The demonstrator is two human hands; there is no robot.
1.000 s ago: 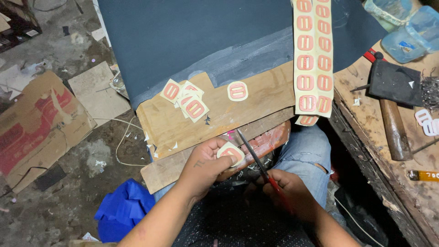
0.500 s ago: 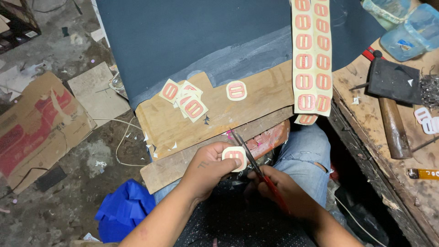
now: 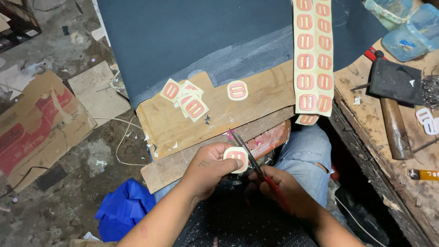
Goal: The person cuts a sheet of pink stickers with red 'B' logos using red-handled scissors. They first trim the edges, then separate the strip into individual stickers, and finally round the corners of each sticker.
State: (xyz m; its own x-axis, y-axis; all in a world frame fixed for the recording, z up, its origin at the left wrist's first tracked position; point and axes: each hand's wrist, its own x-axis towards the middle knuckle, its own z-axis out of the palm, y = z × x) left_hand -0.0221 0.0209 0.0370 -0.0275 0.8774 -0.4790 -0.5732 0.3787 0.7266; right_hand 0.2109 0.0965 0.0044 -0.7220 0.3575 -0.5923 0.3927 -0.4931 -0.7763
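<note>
Since earlier, left hand (image 3: 211, 165) has turned its gripped label (image 3: 236, 159); right hand (image 3: 280, 191) grips scissors (image 3: 256, 169) (blades at edge). I judge trimming underway; next, rotate again.

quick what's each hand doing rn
left hand: closed on a small cut-out label piece
right hand: closed on red-handled scissors

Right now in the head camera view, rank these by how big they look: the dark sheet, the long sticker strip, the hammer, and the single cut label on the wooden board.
1. dark sheet, largest by far.
2. long sticker strip.
3. hammer, close to the strip in apparent size, so that order is unsure.
4. single cut label, smallest.
</note>
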